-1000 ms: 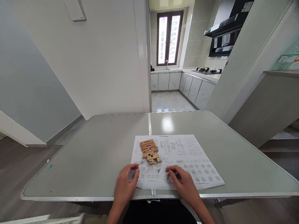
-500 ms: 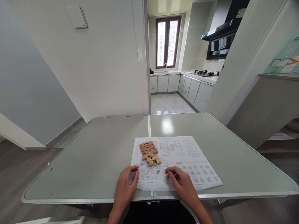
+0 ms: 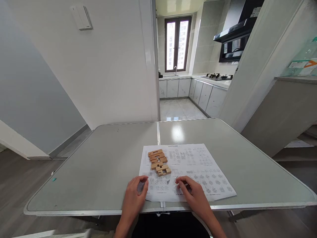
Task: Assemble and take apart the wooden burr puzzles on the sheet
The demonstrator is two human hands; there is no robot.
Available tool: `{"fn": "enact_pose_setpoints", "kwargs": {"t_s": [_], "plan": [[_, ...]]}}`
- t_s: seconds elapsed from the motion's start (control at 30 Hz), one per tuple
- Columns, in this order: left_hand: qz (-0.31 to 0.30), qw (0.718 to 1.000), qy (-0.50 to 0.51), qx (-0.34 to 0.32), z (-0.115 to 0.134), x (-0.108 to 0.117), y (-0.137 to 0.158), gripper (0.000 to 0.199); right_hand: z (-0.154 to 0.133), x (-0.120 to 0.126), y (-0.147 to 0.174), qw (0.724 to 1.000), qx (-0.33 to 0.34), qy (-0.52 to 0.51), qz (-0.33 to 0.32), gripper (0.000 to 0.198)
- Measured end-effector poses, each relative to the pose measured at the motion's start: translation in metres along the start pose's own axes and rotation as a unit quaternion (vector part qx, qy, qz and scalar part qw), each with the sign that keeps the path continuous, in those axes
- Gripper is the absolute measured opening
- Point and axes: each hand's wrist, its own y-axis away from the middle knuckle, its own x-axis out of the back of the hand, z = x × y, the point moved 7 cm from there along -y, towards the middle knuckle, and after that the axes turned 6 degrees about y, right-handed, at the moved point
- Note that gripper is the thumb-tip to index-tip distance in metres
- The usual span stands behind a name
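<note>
- Lying in a slanting, close-set row on the left part of the printed sheet [image 3: 187,165], the notched wooden blocks [image 3: 162,160] sit just beyond the left hand [image 3: 135,191]; dark marks show on several ends, the nearest reading as a 3.
- Left hand: released, fingers curved and thumb apart, positioned at the sheet's left edge.
- Right hand [image 3: 192,191]: released, fingers loosely bent, over the sheet's near part, to the right of the blocks.
- Small dark triangular patch [image 3: 168,181] noted between the hands; whether print or a loose piece cannot be told.
- Sheet lies flat across the centre seam [image 3: 158,134] of the grey table [image 3: 99,165].
- Small teal piece [image 3: 54,179] rests near the table's left edge.
- Beyond the table, a doorway frames a kitchen with a window [image 3: 176,44] and a stove [image 3: 219,76].
</note>
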Motion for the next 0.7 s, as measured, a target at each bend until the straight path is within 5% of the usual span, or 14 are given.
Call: {"fn": "enact_pose_setpoints", "kwargs": {"t_s": [0.7], "plan": [[-0.010, 1.000, -0.006, -0.023, 0.0020, -0.0018, 0.0014, 0.028, -0.0032, 0.0011, 0.0018, 1.000, 0.003, 0.004, 0.007, 0.039]]}}
